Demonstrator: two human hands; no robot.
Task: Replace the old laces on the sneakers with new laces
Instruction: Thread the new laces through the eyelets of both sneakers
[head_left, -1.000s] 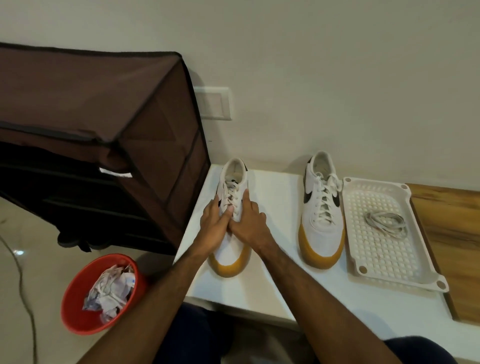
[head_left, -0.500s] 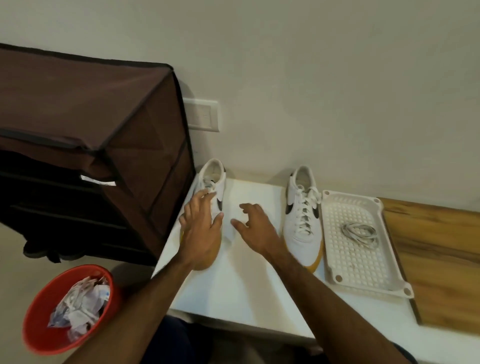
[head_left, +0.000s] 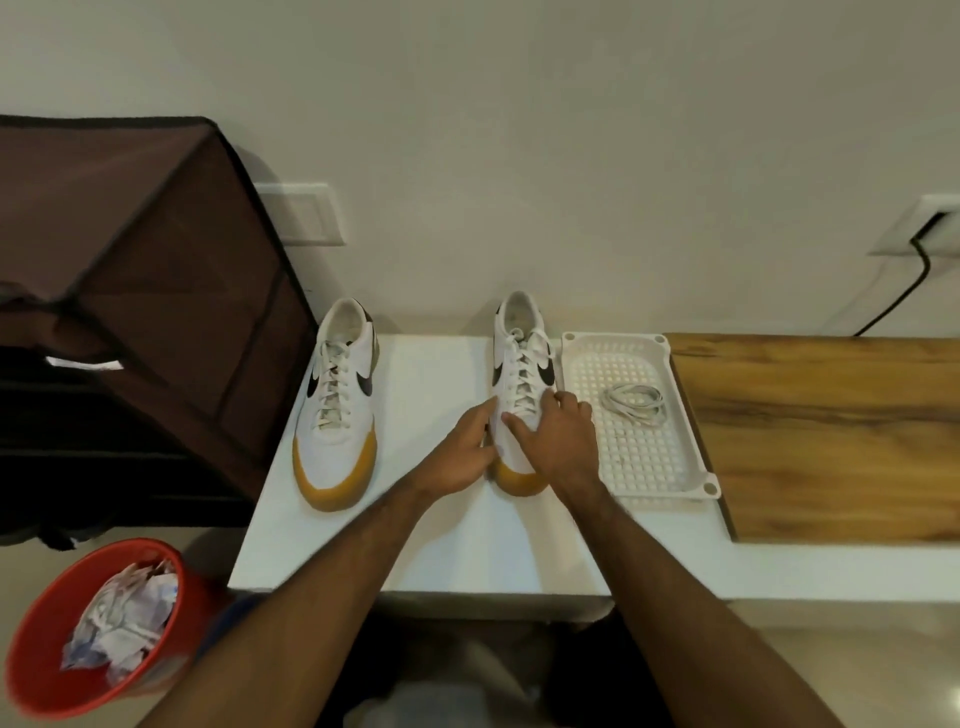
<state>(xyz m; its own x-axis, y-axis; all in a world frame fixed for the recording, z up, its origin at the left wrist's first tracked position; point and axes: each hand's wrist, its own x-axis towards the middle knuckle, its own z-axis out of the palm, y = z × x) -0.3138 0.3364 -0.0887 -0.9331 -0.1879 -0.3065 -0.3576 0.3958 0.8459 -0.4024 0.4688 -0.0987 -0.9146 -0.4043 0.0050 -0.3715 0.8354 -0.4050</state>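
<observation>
Two white sneakers with black swooshes and tan toe soles stand on the white table (head_left: 441, 545), toes toward me, both laced in white. The left sneaker (head_left: 337, 405) stands alone near the table's left edge. Both hands are on the forefoot of the right sneaker (head_left: 522, 358). My left hand (head_left: 462, 452) grips its left side with the index finger along the upper. My right hand (head_left: 563, 441) lies over its top and right side, thumb near the lowest laces. A coil of white laces (head_left: 636, 405) lies in the white perforated tray (head_left: 691, 467) right beside that sneaker.
A brown fabric shoe rack (head_left: 140, 270) stands against the table's left side. A red bin (head_left: 31, 649) with crumpled paper sits on the floor at lower left. A wooden board (head_left: 831, 436) lies right of the tray. A black cable (head_left: 898, 296) hangs from a wall socket.
Both hands left the left sneaker, which now stands further left, and moved right onto the right sneaker. The camera view shifted right.
</observation>
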